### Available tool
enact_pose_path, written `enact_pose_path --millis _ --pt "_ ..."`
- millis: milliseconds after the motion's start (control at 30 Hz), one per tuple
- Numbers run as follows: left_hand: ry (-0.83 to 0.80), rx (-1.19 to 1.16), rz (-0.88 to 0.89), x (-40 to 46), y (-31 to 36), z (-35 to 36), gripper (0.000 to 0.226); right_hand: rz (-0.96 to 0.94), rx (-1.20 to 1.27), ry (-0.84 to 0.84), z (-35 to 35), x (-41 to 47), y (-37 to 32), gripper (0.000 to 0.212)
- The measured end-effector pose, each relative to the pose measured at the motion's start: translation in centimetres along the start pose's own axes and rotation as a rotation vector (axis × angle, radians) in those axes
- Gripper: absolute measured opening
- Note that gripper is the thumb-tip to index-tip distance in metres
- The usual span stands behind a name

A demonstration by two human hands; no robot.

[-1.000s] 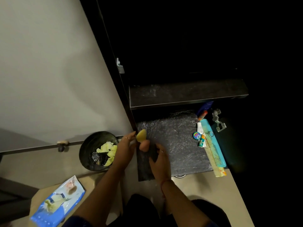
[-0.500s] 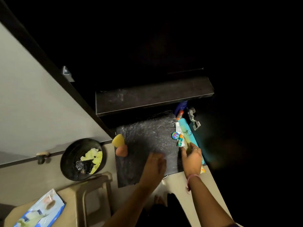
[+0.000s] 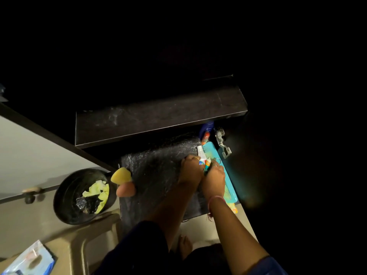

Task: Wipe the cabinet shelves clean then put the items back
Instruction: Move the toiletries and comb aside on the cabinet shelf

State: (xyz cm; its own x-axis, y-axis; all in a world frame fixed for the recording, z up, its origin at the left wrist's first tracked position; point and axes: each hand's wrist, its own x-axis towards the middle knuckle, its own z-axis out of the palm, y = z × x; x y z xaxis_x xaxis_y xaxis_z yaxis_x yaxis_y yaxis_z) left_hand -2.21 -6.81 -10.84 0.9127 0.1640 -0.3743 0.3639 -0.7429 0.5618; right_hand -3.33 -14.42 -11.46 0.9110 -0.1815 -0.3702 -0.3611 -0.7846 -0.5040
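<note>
Blue-and-white plastic packet (image 3: pixel 27 261): glossy, flat, lying on the corner of a beige plastic stool (image 3: pixel 79 243) with a moulded slot, nearest the camera at lower left.

Bare foot (image 3: pixel 184 247): on the pale floor below the cabinet, between the two forearms.

Black round bowl (image 3: pixel 83 195): matt, shallow, on the floor left of the cabinet; holds yellow-green scraps and a crumpled clear wrapper.

Two makeup sponges: yellow sponge (image 3: pixel 121 175), teardrop-shaped, and pink sponge (image 3: pixel 126 190), rounded, both soft-looking, touching each other at the left front edge of the lower shelf.

Lower shelf (image 3: pixel 156 167): dark, flat, lined with a glistening bubble-textured sheet.

Left hand (image 3: pixel 189 169): fingers curled down at the right side of the liner, against the small items; whether it grips one cannot be told.

Right hand (image 3: pixel 213 177): ring on a finger, pink band at the wrist, fingers curled round a small orange-and-teal tube (image 3: pixel 207 164).

White tube (image 3: pixel 201 153): slim, lying just beside both hands.

Teal comb (image 3: pixel 228 175): long, flat plastic, fine teeth, along the shelf's right edge, partly under the right hand.

Metal hinge (image 3: pixel 222 142): bright, on the dark right wall.

Blue bottle (image 3: pixel 207 129): at the back right, partly hidden.

Upper shelf (image 3: pixel 158 118): dark board, dusty streaks on top.

Pale cabinet door (image 3: pixel 29 151): open at left, smooth, with a small knob.

Cabinet interior beyond: black, unlit.
</note>
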Motion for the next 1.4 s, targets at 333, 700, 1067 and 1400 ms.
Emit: enact_pose_path --millis 333,700,1067,1400 --pt "0.044 -0.126 -0.077 0.3 -1.0 0.4 0.036 0.075 -0.112 -0.03 0.0 1.5 -1.0 0.037" --pt "0.25 -0.372 -0.011 -7.2 -4.2 -1.7 0.018 -0.001 0.001 -0.082 -0.9 -1.6 -1.9 0.026" --pt "0.297 -0.656 -0.383 -18.3 -14.0 -3.4 0.012 0.066 0.516 -0.417 5.7 -13.4 -2.8 0.02" --pt "0.303 -0.711 -0.468 -17.9 -16.6 -5.1 0.006 0.093 0.359 -0.286 10.9 -15.0 -4.8 0.021"
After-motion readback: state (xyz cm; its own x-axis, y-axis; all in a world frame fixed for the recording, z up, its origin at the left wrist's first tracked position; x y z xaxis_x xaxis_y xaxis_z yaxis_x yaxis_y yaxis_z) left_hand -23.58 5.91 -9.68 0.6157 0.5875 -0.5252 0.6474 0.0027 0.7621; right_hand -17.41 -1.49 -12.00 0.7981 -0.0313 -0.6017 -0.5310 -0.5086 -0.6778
